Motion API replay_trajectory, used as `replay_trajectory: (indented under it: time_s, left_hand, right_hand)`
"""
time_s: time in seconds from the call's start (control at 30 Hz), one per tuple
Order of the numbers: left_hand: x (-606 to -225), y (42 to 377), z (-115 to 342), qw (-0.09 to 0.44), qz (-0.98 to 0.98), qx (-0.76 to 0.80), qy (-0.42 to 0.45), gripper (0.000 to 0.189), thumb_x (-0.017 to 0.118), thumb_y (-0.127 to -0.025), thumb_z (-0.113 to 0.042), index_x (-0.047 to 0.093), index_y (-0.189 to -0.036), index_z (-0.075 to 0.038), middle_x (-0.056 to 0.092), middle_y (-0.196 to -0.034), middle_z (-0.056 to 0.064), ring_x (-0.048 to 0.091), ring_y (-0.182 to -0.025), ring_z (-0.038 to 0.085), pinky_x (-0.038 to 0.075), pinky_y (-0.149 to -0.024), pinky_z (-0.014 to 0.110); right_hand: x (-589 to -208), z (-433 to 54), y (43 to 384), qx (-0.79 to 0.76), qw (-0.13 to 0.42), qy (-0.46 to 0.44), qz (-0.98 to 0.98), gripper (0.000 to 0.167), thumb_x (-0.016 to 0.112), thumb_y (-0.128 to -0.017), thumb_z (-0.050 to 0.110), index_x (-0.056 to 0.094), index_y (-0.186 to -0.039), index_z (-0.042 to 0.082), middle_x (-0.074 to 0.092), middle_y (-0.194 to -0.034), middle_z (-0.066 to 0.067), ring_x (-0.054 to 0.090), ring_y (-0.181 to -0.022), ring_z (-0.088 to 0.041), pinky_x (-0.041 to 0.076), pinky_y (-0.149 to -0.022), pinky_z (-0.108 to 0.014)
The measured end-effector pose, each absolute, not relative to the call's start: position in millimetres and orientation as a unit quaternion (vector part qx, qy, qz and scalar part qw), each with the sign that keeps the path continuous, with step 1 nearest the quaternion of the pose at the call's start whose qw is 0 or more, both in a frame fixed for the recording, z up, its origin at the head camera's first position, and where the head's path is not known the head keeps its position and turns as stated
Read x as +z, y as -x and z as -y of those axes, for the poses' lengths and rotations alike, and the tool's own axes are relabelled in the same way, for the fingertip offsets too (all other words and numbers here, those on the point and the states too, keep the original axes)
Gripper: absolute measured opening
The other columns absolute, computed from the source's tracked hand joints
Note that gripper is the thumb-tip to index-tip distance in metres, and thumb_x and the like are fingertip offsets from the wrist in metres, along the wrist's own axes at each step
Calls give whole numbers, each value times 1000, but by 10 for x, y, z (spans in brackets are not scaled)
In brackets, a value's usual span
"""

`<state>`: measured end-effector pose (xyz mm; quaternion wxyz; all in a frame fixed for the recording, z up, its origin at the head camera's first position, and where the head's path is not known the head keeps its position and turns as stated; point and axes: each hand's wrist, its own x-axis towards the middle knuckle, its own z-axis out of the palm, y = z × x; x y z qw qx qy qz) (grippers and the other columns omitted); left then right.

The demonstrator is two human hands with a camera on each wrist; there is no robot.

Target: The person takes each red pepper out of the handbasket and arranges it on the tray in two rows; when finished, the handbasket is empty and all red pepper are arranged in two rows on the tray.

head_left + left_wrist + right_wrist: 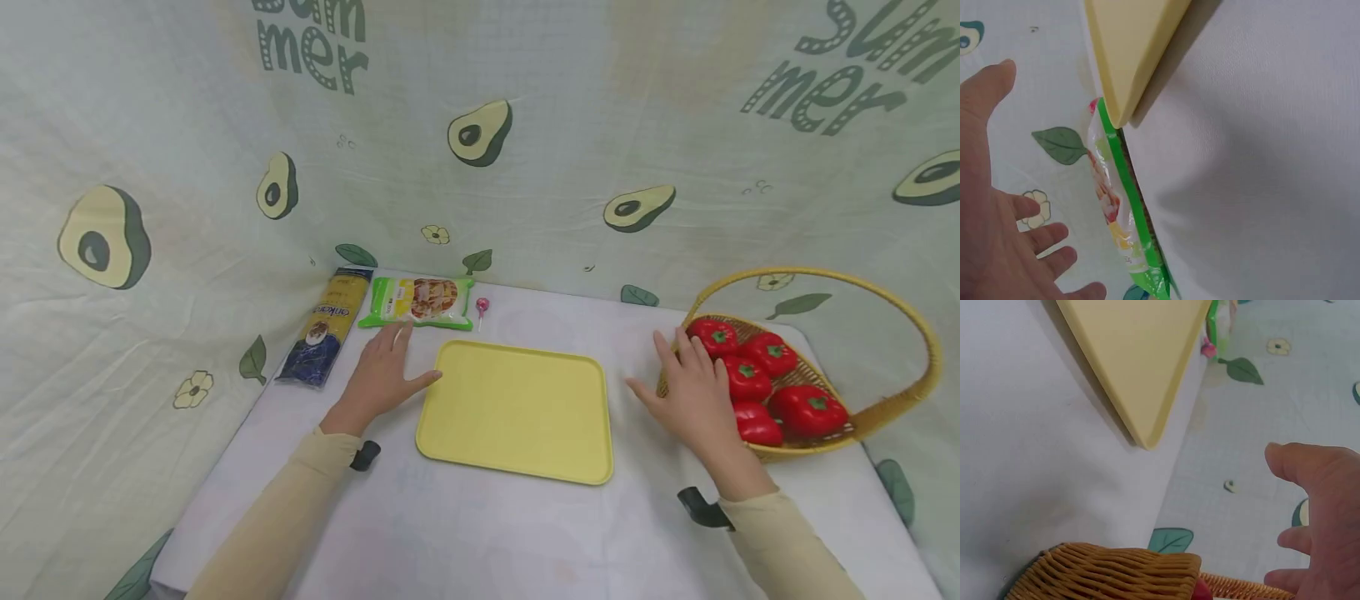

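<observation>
A yellow rectangular tray (517, 412) lies on the white table between the two hands. My left hand (384, 373) is held with spread fingers at the tray's left side, near a green-and-white food packet (422, 302); nothing is in its grip. The same packet (1113, 206) shows beyond the fingers in the left wrist view. On the right, my right hand (693, 396) hovers beside a wicker basket (873, 417), fingers apart and holding nothing. Several red bell peppers (808, 410) fill the basket; the hand partly hides its left rim. Whether the fingers touch the basket cannot be told.
A blue-and-yellow pasta packet (324, 329) lies at the table's back left. A pink lollipop (482, 307) is right of the green packet. The basket's tall handle (821, 273) arches up and leans right. An avocado-print cloth (547, 167) hangs behind the table.
</observation>
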<state>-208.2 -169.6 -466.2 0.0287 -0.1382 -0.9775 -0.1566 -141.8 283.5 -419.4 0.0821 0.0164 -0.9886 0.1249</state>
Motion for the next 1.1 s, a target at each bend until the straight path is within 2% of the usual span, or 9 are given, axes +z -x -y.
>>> replay_trajectory:
  time_s: [0.1, 0.23, 0.43, 0.63, 1.1]
  left_hand:
    - [-4660, 2073, 1694, 20, 972, -182, 148, 102, 67, -89, -64, 27, -159, 0, 31, -160, 24, 30, -148, 41, 27, -121, 56]
    - [-4680, 2066, 1695, 0, 967, -206, 153, 95, 69, -90, -60, 34, -155, 0, 36, -158, 23, 34, -146, 40, 30, -120, 53]
    - [-4752, 2090, 1703, -54, 954, -264, 134, 85, 71, -93, -52, 39, -152, -1, 40, -155, 22, 38, -144, 39, 33, -119, 52]
    - [-4870, 2114, 1749, -97, 941, -304, 112, 80, 70, -95, -48, 38, -151, -1, 43, -153, 22, 40, -143, 38, 35, -117, 53]
    - [-5031, 2110, 1780, -122, 919, -358, 107, 77, 73, -94, -43, 39, -152, -3, 43, -155, 18, 35, -147, 37, 28, -121, 53]
  right_hand:
    - [-4167, -2884, 1402, 142, 87, -12, 986, 92, 77, -88, 39, 30, -159, 2, 25, -158, -33, 24, -143, -55, 22, -109, -79]
    - [-4163, -2971, 1385, 166, 83, 3, 983, 88, 75, -90, 38, 32, -158, 4, 28, -156, -32, 28, -140, -55, 31, -100, -81]
    - [-4171, -3097, 1377, 192, 73, 25, 978, 82, 72, -93, 38, 34, -158, 5, 29, -154, -34, 28, -138, -57, 35, -95, -83]
    - [-4178, -3194, 1377, 199, 46, 43, 978, 87, 69, -94, 44, 29, -160, 6, 25, -154, -35, 24, -138, -59, 40, -89, -82]
    - [-4179, -3359, 1414, 208, 19, 60, 976, 84, 66, -97, 40, 26, -159, 0, 25, -148, -42, 25, -134, -63, 41, -89, -81]
